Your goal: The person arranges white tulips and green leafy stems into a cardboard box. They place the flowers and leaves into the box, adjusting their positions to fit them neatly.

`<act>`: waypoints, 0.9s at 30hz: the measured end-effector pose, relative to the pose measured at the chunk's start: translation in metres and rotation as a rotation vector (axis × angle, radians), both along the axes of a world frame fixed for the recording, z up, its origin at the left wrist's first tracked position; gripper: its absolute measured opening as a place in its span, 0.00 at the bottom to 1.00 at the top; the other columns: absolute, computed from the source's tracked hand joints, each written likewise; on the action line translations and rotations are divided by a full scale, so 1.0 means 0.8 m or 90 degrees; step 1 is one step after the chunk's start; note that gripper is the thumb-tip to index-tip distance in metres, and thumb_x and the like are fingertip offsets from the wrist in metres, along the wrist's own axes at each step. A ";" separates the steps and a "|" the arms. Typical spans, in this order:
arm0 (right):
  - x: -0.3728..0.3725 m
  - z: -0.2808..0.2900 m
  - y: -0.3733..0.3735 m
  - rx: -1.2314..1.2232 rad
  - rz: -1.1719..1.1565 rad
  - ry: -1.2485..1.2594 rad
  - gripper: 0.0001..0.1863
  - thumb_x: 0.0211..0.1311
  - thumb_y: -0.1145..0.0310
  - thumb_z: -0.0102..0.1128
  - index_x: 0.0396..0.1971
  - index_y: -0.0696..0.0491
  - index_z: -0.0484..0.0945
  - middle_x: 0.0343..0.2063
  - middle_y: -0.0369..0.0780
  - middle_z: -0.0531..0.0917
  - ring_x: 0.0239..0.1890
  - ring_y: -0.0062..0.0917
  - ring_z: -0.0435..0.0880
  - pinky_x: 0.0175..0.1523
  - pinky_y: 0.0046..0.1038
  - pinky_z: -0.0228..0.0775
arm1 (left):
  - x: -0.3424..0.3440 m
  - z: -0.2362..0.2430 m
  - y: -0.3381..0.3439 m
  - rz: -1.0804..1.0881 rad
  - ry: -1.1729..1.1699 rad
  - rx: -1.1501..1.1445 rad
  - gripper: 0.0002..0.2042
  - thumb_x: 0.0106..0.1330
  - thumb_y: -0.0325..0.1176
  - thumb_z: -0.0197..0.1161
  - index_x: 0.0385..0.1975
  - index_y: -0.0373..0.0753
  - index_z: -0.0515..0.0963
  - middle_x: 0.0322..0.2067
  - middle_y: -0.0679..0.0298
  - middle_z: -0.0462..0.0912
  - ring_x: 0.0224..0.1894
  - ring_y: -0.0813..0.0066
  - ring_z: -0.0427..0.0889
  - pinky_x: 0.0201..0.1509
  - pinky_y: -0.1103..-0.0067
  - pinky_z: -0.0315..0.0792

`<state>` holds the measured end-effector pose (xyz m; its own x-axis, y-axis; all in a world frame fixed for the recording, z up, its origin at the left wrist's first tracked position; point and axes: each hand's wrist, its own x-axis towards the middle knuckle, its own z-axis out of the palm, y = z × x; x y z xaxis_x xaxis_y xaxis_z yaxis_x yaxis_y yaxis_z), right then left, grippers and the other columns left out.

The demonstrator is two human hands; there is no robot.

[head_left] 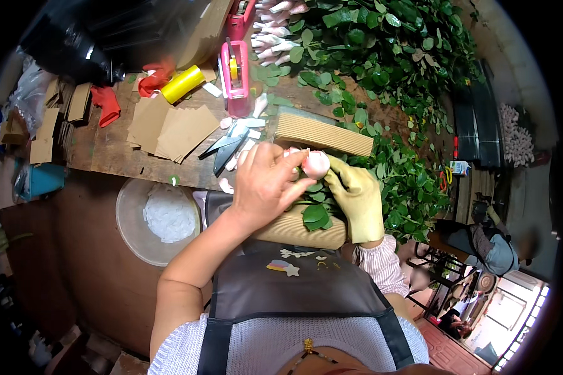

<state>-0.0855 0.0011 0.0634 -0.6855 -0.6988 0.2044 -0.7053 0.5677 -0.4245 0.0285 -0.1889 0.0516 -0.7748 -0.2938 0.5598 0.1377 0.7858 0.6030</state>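
A pale pink rose (316, 165) is held up in front of me, its bloom toward my face. My left hand (263, 181) is bare and pinches at the left side of the bloom with thumb and fingers. My right hand (361, 203), in a pale yellow rubber glove, grips the rose from the right, close behind the bloom. The stem is mostly hidden; green leaves (316, 216) show below the bloom. Corrugated cardboard lies on both sides of the rose: a far piece (325, 133) and a near piece (300, 230) against my dark apron.
Scissors (226, 149), a pink tape dispenser (235, 84), cardboard pieces (186, 132) and a yellow roll (182, 84) lie on the wooden table. Leafy stems (381, 44) heap up at the right, beside wrapped blooms (274, 37). A tub (126, 228) holds white pieces. Another person (497, 250) is at far right.
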 end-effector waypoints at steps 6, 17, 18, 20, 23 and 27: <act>0.007 -0.005 0.013 -0.020 0.000 0.008 0.18 0.58 0.67 0.73 0.50 0.41 0.87 0.23 0.38 0.84 0.27 0.34 0.82 0.36 0.36 0.75 | -0.011 -0.014 0.016 -0.031 0.071 -0.026 0.17 0.50 0.37 0.82 0.41 0.50 0.88 0.34 0.66 0.72 0.35 0.67 0.72 0.38 0.71 0.64; 0.010 0.051 0.071 -0.441 -0.113 -0.151 0.17 0.66 0.73 0.65 0.54 0.58 0.83 0.48 0.46 0.88 0.42 0.31 0.87 0.48 0.29 0.81 | 0.013 -0.026 0.011 -0.187 -0.032 0.015 0.26 0.54 0.44 0.79 0.50 0.40 0.80 0.57 0.55 0.77 0.55 0.50 0.78 0.60 0.58 0.72; 0.011 0.072 0.085 -0.622 -0.159 -0.224 0.18 0.68 0.73 0.63 0.56 0.60 0.82 0.50 0.49 0.87 0.45 0.32 0.88 0.51 0.29 0.82 | 0.011 -0.025 0.006 -0.206 -0.072 -0.005 0.29 0.54 0.42 0.78 0.55 0.39 0.78 0.61 0.53 0.76 0.61 0.47 0.76 0.64 0.57 0.71; 0.007 0.112 0.131 -0.660 -0.186 0.011 0.18 0.68 0.73 0.61 0.57 0.61 0.80 0.52 0.53 0.85 0.47 0.36 0.88 0.54 0.32 0.83 | 0.001 -0.029 -0.004 -0.258 -0.144 -0.078 0.32 0.54 0.41 0.77 0.60 0.39 0.76 0.64 0.51 0.73 0.66 0.46 0.72 0.69 0.55 0.67; 0.017 0.158 0.159 -0.419 -0.290 0.331 0.18 0.66 0.76 0.61 0.55 0.62 0.82 0.51 0.54 0.85 0.49 0.38 0.88 0.55 0.33 0.82 | -0.014 -0.035 -0.012 -0.275 -0.163 -0.126 0.36 0.56 0.41 0.77 0.64 0.36 0.72 0.65 0.47 0.72 0.67 0.43 0.71 0.70 0.54 0.66; 0.022 0.178 0.233 0.031 -0.387 0.466 0.16 0.65 0.80 0.60 0.52 0.58 0.84 0.51 0.48 0.87 0.53 0.41 0.87 0.62 0.38 0.76 | -0.028 -0.036 -0.005 -0.271 -0.187 -0.177 0.37 0.55 0.40 0.78 0.65 0.35 0.71 0.62 0.45 0.72 0.64 0.43 0.72 0.68 0.57 0.68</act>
